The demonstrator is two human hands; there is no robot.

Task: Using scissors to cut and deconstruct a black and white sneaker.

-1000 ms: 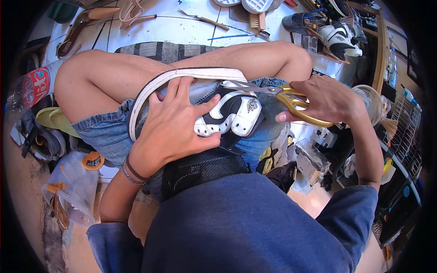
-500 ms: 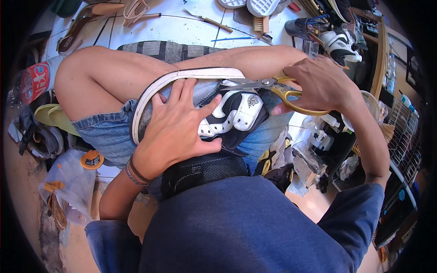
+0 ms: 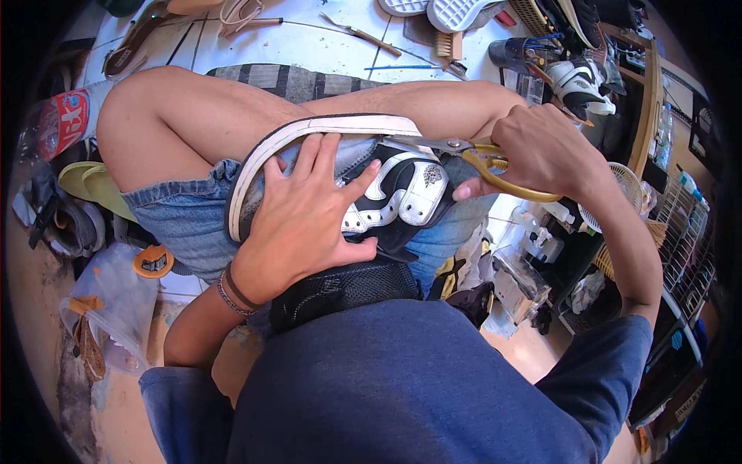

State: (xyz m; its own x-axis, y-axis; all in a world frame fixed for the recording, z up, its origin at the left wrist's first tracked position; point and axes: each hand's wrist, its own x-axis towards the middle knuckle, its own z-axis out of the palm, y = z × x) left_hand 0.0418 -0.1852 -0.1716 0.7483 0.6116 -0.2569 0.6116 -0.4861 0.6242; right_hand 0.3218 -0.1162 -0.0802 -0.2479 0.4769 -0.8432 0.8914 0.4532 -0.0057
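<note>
Across my lap lies a black and white sneaker, its pale sole partly parted from the upper. My left hand is spread over it, fingertips against the inside of the sole and the thumb on the dark part of the upper. In my right hand is a pair of gold-handled scissors, pointing left. Their blades reach into the gap between sole and upper, and the tips lie close to the sole's inner edge. My left fingers hide part of the upper.
A cutter-like tool, a blue stick and a brush lie on white tiles ahead. Another white and black shoe stands at right near a dark cup. A plastic bag sits at left.
My right hand has turned slightly, and the scissors' handles and blades have come closer together. The left hand keeps its place on the shoe. The whole view has shifted a little.
</note>
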